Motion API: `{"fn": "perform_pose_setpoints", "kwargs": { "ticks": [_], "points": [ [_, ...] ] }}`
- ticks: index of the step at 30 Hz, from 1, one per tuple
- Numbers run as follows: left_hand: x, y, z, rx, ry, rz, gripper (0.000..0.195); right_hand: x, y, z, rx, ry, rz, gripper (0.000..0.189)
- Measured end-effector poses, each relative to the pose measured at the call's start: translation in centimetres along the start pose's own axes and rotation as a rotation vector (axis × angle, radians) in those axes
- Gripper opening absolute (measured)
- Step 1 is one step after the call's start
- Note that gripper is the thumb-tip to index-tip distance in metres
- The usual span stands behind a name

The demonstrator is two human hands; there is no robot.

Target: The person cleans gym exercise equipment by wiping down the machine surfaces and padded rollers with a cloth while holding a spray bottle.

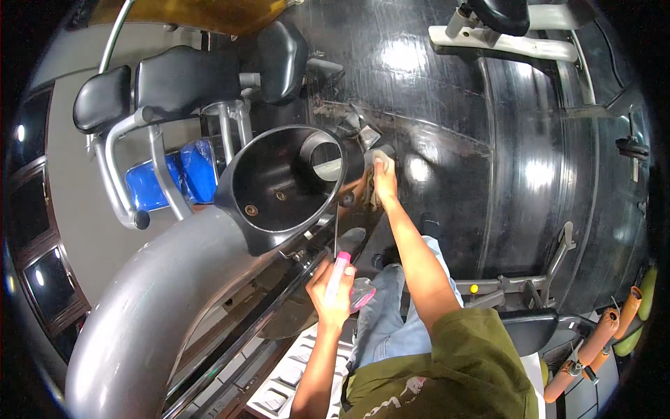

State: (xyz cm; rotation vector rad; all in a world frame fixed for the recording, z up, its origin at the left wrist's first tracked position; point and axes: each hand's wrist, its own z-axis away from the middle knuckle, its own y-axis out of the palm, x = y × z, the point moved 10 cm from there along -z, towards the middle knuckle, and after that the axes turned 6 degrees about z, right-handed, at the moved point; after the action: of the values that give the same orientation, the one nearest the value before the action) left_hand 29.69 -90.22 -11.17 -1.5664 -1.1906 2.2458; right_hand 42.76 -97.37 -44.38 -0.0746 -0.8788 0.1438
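My left hand (331, 294) grips a spray bottle (362, 296) with a pink and white head, in front of my legs. Farther forward, my right hand (386, 180) is closed around a greyish cloth (372, 191). That cloth is held close against the side of a gym machine, beside its black oval housing (261, 191); whether it touches the surface is hard to tell. The housing is hollow, with bolts and a round hole inside. It caps a thick, curved grey tube (136, 309) that sweeps down along my left side.
A machine with black padded cushions (186, 78) and grey bars stands front left, with blue wrapped objects (157, 180) behind it. Shiny black flooring (445, 105) spreads right. Another machine's white base (502, 44) is at upper right. Orange-brown padded rollers (599, 335) are at lower right.
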Motion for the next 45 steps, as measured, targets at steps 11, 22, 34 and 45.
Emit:
{"fn": "perform_pose_setpoints", "kwargs": {
  "ticks": [11, 22, 34, 45],
  "points": [
    [0.3, -1.2, 0.3, 0.030, -0.044, -0.017, 0.033, 1.4, -0.5, 13.5, 0.042, -0.261, -0.045, 0.046],
    [0.0, 0.2, 0.2, 0.060, -0.069, 0.021, 0.040, -11.0, 0.6, -1.5, 0.058, 0.164, 0.098, 0.057],
    [-0.4, -0.7, 0.1, 0.030, -0.010, -0.003, 0.040, -1.9, 0.2, 2.6, -0.039, -0.238, 0.026, 0.042],
    [0.0, -0.5, -0.2, 0.004, 0.039, 0.068, 0.045, -8.8, 0.6, 10.9, 0.323, 0.000, -0.043, 0.049]
  ]
}}
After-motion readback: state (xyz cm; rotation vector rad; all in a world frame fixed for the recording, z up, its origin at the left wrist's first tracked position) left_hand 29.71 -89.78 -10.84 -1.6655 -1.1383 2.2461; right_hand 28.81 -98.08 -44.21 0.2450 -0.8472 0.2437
